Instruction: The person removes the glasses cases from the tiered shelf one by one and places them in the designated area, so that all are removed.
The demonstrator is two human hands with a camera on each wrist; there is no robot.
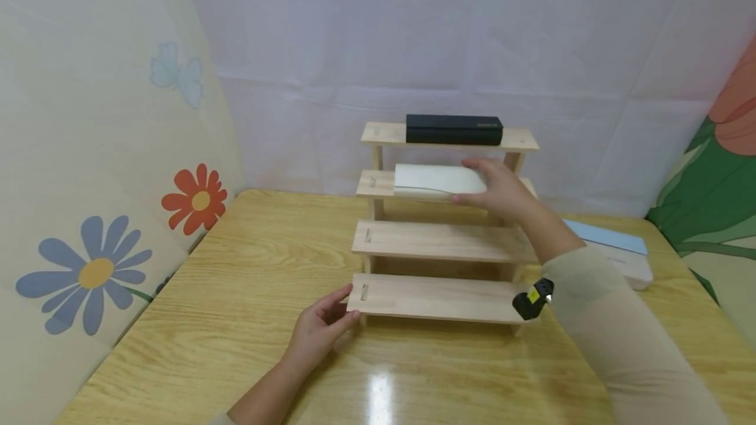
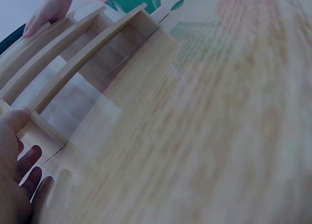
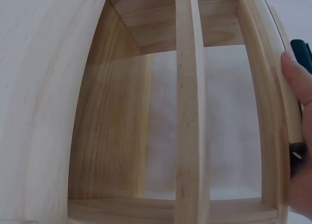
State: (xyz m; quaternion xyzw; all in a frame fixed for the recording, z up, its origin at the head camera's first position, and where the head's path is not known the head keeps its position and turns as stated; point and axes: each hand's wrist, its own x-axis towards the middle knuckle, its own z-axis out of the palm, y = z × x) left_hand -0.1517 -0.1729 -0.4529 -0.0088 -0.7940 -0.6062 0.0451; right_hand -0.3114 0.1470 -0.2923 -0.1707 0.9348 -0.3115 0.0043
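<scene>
A wooden shelf [image 1: 437, 241] with several steps stands on the table. On its second step from the top lies a white glasses case [image 1: 437, 179]. My right hand [image 1: 499, 189] grips the right end of this case, fingers behind and thumb along the front. In the right wrist view the thumb presses the pale side of the case [image 3: 280, 68]. At the lowest step's left end, my left hand [image 1: 319, 326] holds the board between thumb and fingers. The left wrist view shows that thumb [image 2: 17, 118] at the board's corner, other fingers loosely bent below.
A black glasses case [image 1: 453, 130] lies on the top step. Behind my right forearm, a blue and white box [image 1: 614, 251] rests on the table [image 1: 277, 248]. A white cloth backdrop [image 1: 295, 136] hangs behind, with flower-printed panels [image 1: 94, 149] at the sides.
</scene>
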